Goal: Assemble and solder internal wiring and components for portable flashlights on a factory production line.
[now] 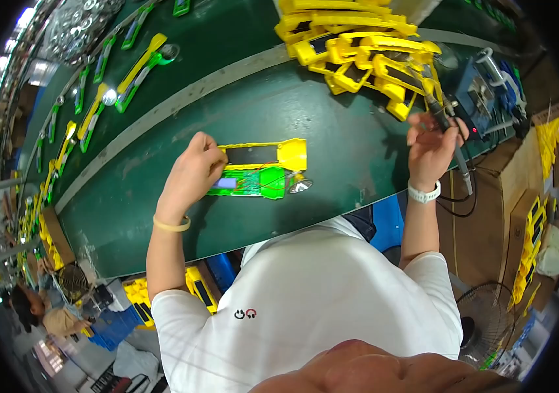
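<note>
My left hand (pixel 194 167) is closed on the left end of a yellow plastic shell (pixel 292 154) with a dark panel set in it. Just below lies a green flashlight housing (pixel 271 183), open, showing a circuit board, thin wires and a purple cylindrical cell (pixel 226 183). Wires lead to a round silver lamp reflector (pixel 301 187) at its right end. Off to the right, my right hand (pixel 431 147) is raised, thumb and fingers around a soldering iron (pixel 461 157) whose cord loops below it. The iron's tip is hard to make out near the yellow pile.
Yellow shells (pixel 364 49) are piled at the back right, close to my right hand. A blue soldering station (pixel 474 92) and solder spool (pixel 489 69) stand beyond it. Green and yellow flashlight parts (pixel 93 114) line the far left. A fan (pixel 486 321) stands lower right.
</note>
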{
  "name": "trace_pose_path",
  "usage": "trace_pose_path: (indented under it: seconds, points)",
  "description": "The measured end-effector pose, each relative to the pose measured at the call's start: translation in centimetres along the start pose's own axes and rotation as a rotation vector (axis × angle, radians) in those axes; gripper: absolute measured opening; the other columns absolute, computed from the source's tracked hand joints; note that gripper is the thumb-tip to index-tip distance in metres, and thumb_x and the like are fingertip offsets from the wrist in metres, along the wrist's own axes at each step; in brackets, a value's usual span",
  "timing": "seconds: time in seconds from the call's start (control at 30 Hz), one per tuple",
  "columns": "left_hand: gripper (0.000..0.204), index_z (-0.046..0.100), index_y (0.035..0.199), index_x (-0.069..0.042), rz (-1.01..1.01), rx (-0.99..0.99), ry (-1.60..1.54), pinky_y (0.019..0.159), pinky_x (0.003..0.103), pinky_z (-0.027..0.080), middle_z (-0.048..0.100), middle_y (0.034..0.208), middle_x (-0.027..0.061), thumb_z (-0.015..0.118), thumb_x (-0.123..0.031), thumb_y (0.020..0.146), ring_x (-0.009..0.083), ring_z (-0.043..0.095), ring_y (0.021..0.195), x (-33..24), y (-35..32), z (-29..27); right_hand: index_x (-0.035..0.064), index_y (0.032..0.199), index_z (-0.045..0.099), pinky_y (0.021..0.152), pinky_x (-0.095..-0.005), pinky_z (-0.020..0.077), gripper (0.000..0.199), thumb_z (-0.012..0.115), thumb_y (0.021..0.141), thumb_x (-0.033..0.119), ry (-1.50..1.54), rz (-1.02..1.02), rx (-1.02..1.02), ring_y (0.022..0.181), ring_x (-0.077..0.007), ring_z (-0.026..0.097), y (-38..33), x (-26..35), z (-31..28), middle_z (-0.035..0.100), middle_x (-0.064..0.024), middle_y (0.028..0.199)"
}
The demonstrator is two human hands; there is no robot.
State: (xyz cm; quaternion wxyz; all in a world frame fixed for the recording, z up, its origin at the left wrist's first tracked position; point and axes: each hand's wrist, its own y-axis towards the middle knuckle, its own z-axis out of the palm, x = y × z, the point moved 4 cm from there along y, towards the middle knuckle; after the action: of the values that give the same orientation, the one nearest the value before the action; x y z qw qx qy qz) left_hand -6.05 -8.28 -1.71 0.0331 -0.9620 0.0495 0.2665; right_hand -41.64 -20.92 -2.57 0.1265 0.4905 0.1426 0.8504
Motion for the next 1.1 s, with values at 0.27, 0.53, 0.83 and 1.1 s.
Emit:
trace_pose_path:
  seconds: [0.27,0.53,0.83,1.1]
  points:
    - [0.006,0.062,0.077,-0.003,-0.036,0.046,0.046,0.069,0.035,0.047,0.05,0.088,0.0111,0.062,-0.001,0.071,0.0277,0.056,0.078,-0.4,0.6,0.2,0.0088,0.121,0.024,0.081,-0.0436,0.053,0.035,0.042,0.096,0.026,-0.408,0.002,0.238,0.106,-0.037,0.057,3.8,-2.0,3.2,0.045,-0.0245,0.121]
    - [0.012,0.064,0.089,-0.004,0.048,-0.024,-0.078,0.072,0.032,0.047,0.054,0.093,0.0093,0.063,-0.008,0.078,0.024,0.057,0.085,1.2,0.5,-0.2,0.0068,0.119,0.024,0.067,-0.0476,0.0571,0.042,0.047,0.093,0.031,-0.54,-0.232,0.048,0.082,-0.0343,0.064,2.1,3.9,0.8,0.058,-0.0255,0.098]
    - [0.015,0.064,0.086,-0.005,0.433,-0.3,0.146,0.087,0.038,0.045,0.062,0.101,0.0097,0.066,-0.009,0.072,0.0262,0.057,0.102,0.7,1.3,-0.8,0.0038,0.118,0.028,0.081,-0.0448,0.053,0.041,0.048,0.093,0.03,-0.376,0.02,0.396,0.099,-0.0298,0.059,-6.8,-1.9,10.1,0.052,-0.0213,0.108]
    - [0.043,0.055,0.103,-0.007,0.316,-0.073,-0.074,0.1,0.047,0.035,0.055,0.118,0.0147,0.074,-0.014,0.066,0.0315,0.049,0.114,-0.1,-4.2,1.9,0.0023,0.117,0.031,0.085,-0.0343,0.0507,0.042,0.052,0.092,0.029,-0.154,0.252,0.443,0.097,-0.0176,0.054,-5.0,-6.1,13.8,0.044,-0.012,0.112]
